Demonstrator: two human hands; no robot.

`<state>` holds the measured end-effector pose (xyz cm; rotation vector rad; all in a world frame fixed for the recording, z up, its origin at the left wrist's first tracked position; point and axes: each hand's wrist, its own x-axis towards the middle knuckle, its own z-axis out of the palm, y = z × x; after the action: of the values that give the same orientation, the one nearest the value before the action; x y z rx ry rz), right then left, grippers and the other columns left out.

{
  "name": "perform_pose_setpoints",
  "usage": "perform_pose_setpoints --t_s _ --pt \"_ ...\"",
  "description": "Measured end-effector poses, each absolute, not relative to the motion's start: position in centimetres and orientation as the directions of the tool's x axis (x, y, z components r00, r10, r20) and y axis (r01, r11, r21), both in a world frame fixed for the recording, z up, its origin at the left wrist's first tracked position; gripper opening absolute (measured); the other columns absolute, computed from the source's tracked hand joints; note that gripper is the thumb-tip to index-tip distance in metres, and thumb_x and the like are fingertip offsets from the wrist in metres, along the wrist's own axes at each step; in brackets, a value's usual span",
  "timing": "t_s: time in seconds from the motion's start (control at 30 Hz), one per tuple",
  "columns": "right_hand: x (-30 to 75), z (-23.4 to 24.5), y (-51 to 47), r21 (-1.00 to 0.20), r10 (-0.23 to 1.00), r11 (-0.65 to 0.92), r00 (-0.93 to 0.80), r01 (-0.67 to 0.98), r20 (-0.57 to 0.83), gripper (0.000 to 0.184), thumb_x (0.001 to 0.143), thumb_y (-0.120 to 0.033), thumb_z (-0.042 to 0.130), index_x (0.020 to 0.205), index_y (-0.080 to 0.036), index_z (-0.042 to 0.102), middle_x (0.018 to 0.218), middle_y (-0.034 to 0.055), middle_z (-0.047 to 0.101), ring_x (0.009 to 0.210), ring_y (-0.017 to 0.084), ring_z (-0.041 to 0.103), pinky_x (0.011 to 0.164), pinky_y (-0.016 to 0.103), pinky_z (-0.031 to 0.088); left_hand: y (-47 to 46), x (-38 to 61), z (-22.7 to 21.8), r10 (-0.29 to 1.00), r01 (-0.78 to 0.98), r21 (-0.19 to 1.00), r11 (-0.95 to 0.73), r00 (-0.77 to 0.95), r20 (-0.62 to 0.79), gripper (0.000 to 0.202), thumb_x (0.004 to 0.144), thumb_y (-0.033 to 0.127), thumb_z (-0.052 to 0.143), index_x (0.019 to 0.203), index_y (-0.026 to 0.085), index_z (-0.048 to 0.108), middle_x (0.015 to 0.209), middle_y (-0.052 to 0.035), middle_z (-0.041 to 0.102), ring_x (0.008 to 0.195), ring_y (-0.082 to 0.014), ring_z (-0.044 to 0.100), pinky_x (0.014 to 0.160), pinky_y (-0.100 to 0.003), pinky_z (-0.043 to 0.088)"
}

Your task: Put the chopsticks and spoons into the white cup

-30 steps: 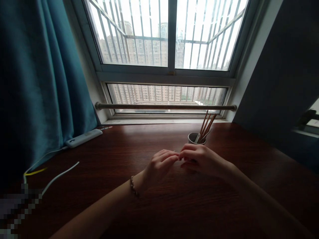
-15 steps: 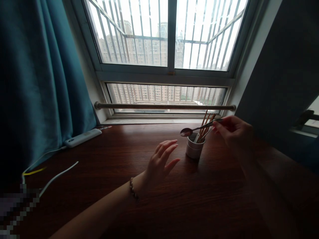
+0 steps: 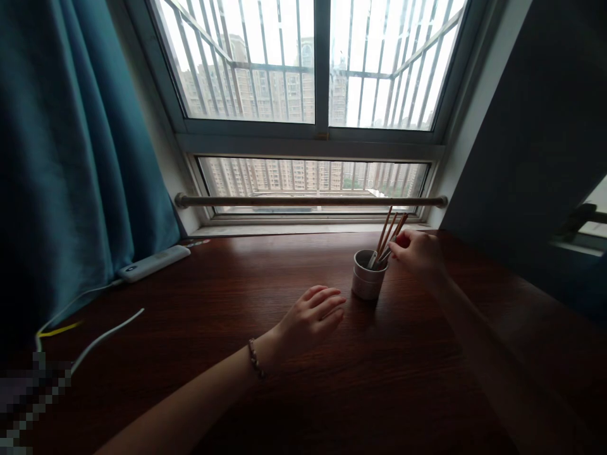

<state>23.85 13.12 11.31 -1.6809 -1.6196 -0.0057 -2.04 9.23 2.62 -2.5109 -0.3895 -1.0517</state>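
A pale cup stands on the table, holding several chopsticks and a light-coloured handle that lean to the right. At its right rim my right hand is closed in a pinch around the handle of a spoon. The spoon slants down into the cup, so its bowl is hidden. My left hand hovers in front and to the left of the cup, fingers stretched out, palm down, with nothing in it and not touching the cup.
Dark brown wooden table below a window with a metal rail. A white power strip lies at the left by the blue curtain. A white cable and a yellow strip are nearer.
My right hand has moved left and slightly down, and the spoon's bowl has gone from above the rim into the cup. My left hand has lowered a little, its fingers closer together.
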Motion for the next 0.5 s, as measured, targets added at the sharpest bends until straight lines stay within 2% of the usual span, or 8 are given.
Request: perform_pose_setpoints --t_s 0.13,0.27,0.4,0.5 --pt "23.5 10.5 13.7 -0.554 0.911 0.117 0.132 0.824 0.39 0.013 0.074 -0.026 0.063 0.066 -0.017 0.059 0.058 0.0011 0.062 0.059 0.015 0.061 0.061 0.025 0.045 9.5 -2.1 2.0 0.077 0.383 -0.269 -0.884 0.686 0.724 0.006 0.082 0.012 0.062 0.088 0.014 0.06 0.105 -0.0061 0.067 0.104 -0.0226 0.058 0.091 -0.039 0.046" --pt "23.6 10.5 13.9 -0.515 0.922 0.086 0.127 0.853 0.365 0.015 0.075 -0.029 0.063 0.067 -0.017 0.065 0.06 0.0029 0.063 0.066 0.019 0.062 0.066 0.028 0.043 9.4 -2.2 2.1 0.073 0.384 -0.284 -0.879 0.696 0.715 0.006 0.083 0.011 0.06 0.088 0.014 0.061 0.106 -0.0063 0.067 0.103 -0.0224 0.059 0.091 -0.039 0.046" --pt "24.4 10.9 13.7 -0.509 0.955 0.088 0.073 0.856 0.288 0.023 0.075 -0.039 0.064 0.066 -0.018 0.067 0.059 0.002 0.063 0.064 0.018 0.062 0.061 0.027 0.042 9.4 -2.4 2.2 0.083 0.394 -0.294 -0.871 0.708 0.702 0.007 0.084 0.012 0.059 0.091 0.014 0.061 0.107 -0.0066 0.067 0.104 -0.0223 0.059 0.092 -0.039 0.046" --pt "25.5 10.9 13.7 -0.46 0.99 0.061 0.003 0.886 0.138 0.043 0.069 -0.057 0.065 0.055 -0.017 0.063 0.053 0.0042 0.06 0.055 0.019 0.059 0.053 0.029 0.039 9.5 -2.5 2.2 0.096 0.405 -0.292 -0.867 0.71 0.697 0.008 0.084 0.012 0.059 0.091 0.014 0.062 0.109 -0.0067 0.066 0.103 -0.0224 0.058 0.091 -0.039 0.046"
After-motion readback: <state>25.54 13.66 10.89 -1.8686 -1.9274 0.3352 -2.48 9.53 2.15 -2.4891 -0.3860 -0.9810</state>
